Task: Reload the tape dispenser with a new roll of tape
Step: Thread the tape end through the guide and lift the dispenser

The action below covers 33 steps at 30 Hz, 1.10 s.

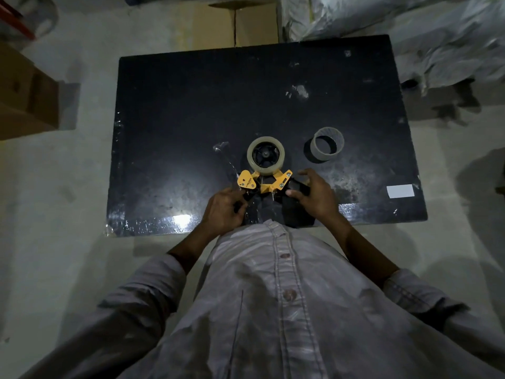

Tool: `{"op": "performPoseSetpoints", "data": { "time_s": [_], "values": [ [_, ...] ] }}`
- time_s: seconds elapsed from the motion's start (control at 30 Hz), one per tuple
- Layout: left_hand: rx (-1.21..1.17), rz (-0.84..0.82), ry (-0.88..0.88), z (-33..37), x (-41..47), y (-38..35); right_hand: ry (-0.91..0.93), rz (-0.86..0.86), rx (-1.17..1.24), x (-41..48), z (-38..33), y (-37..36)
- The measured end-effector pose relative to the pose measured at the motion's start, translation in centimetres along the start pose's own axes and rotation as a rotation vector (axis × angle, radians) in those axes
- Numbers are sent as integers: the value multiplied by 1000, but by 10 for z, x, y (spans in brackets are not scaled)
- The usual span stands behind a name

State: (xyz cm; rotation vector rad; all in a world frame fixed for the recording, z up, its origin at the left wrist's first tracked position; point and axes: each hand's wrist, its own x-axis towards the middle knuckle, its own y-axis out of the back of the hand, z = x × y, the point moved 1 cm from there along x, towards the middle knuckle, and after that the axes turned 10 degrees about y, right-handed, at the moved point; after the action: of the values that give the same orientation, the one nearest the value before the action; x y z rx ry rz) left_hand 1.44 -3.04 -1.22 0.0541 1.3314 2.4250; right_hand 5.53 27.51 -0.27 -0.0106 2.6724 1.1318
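Observation:
A yellow and black tape dispenser (266, 183) lies flat near the front edge of the dark table (191, 105). A roll of clear tape (265, 155) sits on its black hub. My right hand (314, 194) grips the dispenser's black handle, with the fingers spread over it. At the dispenser's front end, beside the yellow flap, my left hand (225, 207) pinches something small; whether that is the tape end or the black roller part I cannot tell. An empty cardboard core (325, 144) stands on the table to the right of the roll.
A white label (400, 191) lies at the table's right front. Scraps of clear film (221, 146) lie left of the roll. Cardboard boxes (24, 91) stand on the floor at the left and at the back; plastic-wrapped bundles (410, 28) fill the back right.

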Motion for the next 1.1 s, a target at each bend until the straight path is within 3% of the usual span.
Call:
{"op": "performPoseSetpoints", "data": {
  "time_s": [0.2,0.67,0.87,1.1],
  "values": [
    [-6,-2,-15,-1,0,2,158,-5,-191,-6,-7,-3],
    [-25,-22,-90,-2,-4,4,484,-32,-103,8,-13,-1],
    [-25,-22,-105,0,-9,-2,432,-37,-225,7,-17,-1],
    [-8,-27,-119,-1,-9,1,248,21,-323,2,-26,-2]
  ]
}}
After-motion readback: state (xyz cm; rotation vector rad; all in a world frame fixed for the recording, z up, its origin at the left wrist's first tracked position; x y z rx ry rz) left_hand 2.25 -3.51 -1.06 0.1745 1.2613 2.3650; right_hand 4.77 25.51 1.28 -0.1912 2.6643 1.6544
